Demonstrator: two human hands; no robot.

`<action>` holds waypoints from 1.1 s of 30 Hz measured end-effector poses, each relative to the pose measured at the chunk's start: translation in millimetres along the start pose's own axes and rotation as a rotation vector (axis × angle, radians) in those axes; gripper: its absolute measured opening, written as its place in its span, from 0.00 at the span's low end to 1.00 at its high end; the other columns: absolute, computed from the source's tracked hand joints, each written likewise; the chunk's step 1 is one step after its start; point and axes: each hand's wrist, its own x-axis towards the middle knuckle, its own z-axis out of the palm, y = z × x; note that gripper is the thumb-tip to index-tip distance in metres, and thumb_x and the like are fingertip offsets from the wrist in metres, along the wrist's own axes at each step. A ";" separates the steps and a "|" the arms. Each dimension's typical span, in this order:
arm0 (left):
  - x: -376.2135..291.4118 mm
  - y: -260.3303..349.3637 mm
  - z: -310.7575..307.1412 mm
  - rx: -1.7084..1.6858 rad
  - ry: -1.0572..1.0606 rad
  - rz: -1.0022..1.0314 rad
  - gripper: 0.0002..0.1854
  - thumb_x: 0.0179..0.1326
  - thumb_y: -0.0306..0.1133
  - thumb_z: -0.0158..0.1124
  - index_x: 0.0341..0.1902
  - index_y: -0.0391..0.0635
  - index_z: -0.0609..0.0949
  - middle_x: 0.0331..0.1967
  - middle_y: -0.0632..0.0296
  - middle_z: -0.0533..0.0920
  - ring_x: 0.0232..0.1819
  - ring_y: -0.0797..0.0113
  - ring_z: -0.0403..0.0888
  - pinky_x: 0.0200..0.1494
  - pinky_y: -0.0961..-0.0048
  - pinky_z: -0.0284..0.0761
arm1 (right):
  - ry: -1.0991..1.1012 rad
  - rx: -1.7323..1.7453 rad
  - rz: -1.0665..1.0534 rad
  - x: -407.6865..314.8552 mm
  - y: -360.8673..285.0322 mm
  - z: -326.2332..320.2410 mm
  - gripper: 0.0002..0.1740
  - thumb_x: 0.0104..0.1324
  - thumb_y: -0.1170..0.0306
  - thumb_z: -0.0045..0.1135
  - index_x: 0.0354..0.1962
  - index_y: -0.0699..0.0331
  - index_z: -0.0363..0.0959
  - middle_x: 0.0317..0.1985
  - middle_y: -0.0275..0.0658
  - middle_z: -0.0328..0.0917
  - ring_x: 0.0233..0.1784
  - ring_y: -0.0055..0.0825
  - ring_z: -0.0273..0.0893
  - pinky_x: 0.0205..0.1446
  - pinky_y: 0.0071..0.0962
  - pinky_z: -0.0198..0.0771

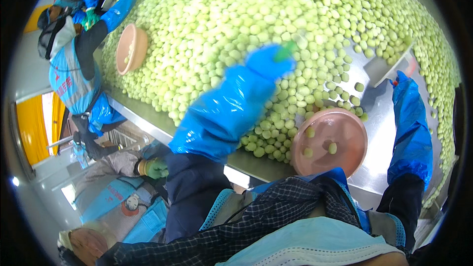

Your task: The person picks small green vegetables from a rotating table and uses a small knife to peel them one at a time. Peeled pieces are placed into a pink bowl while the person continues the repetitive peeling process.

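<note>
My left hand point(269, 62), in a blue glove and long plastic sleeve, is over a wide heap of small round pale-green fruits point(207, 40). It is blurred, closed around a green-handled tool point(285, 51) whose far end is unclear. On the right, my right hand point(402, 79), also blue-gloved, grips a white flat-edged plastic scoop or scraper point(392, 67). The tool stands tilted on the metal table, with fruits against its far side. A pinkish plastic basin point(349, 155) sits close before me between my arms, with 3 fruits inside.
Fruits spread across the steel table point(375, 144), whose raised edge point(144, 125) runs along the left. A second basin point(132, 50) stands among them at far left. Co-workers point(75, 77) reach in from that side; another person point(122, 199) is close by my left arm.
</note>
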 end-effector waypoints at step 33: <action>-246.5 -55.8 110.4 0.147 0.771 0.237 0.20 0.46 0.32 0.68 0.46 0.46 0.77 0.38 0.53 0.79 0.39 0.60 0.78 0.42 0.69 0.73 | -0.186 -0.023 -0.004 -22.2 25.3 -76.4 0.23 0.52 0.56 0.61 0.41 0.58 0.66 0.30 0.38 0.71 0.23 0.28 0.66 0.19 0.26 0.62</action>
